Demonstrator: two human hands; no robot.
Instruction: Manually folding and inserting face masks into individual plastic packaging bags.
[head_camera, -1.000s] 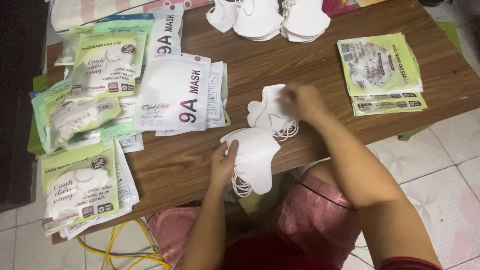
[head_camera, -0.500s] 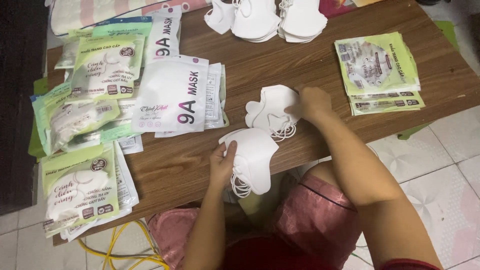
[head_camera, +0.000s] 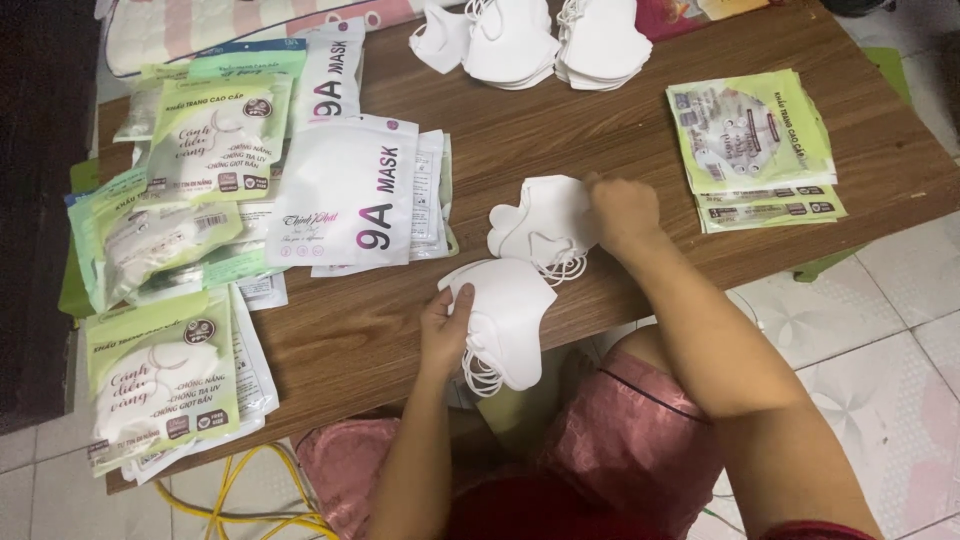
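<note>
Hands sorting white folded face masks on a brown wooden table (head_camera: 600, 130).
Left hand (head_camera: 445, 325) grips a stack of white folded masks (head_camera: 505, 318) at the near table edge; right hand (head_camera: 622, 212) pinches a smaller white mask pile (head_camera: 545, 225) mid-table. Two further mask heaps (head_camera: 545, 40) lie at the far edge, two green packet stacks (head_camera: 755, 145) to the right.

left hand (head_camera: 443, 330) grips mask stack (head_camera: 505, 318); right hand (head_camera: 622, 212) on masks (head_camera: 545, 225).

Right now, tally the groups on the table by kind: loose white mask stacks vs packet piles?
Loose white mask stacks: 5 (left hand's stack, right hand's stack, three at the far edge)
Green packet piles: 3
White packet pile: 1
Total: 9
</note>
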